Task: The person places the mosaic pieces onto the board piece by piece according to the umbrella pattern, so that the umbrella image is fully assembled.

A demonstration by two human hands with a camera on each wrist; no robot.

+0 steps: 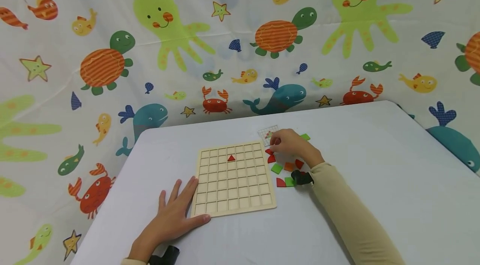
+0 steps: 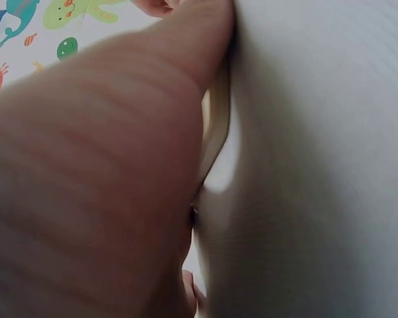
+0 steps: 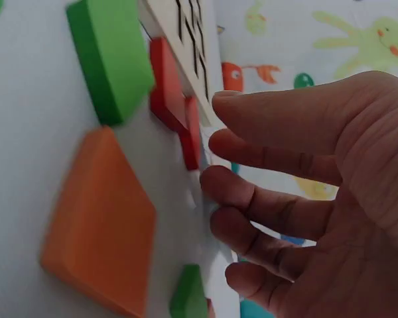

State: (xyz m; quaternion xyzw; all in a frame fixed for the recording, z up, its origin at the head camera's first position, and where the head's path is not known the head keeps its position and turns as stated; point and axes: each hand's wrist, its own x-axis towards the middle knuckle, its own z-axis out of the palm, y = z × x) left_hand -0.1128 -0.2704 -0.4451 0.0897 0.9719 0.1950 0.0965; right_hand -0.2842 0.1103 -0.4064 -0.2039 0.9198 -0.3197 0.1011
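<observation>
The right hand (image 1: 290, 142), its grip narrowly parted near red pieces (image 1: 271, 159), partly hides the printed card (image 1: 263, 133) by the wooden board (image 1: 233, 193); the left hand (image 1: 173, 218), spread wide, touches the board's edge.

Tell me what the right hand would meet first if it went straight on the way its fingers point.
The right hand would probably meet the nearest red tile, beside the wooden grid board, though depth is unclear and it might pass over.
</observation>
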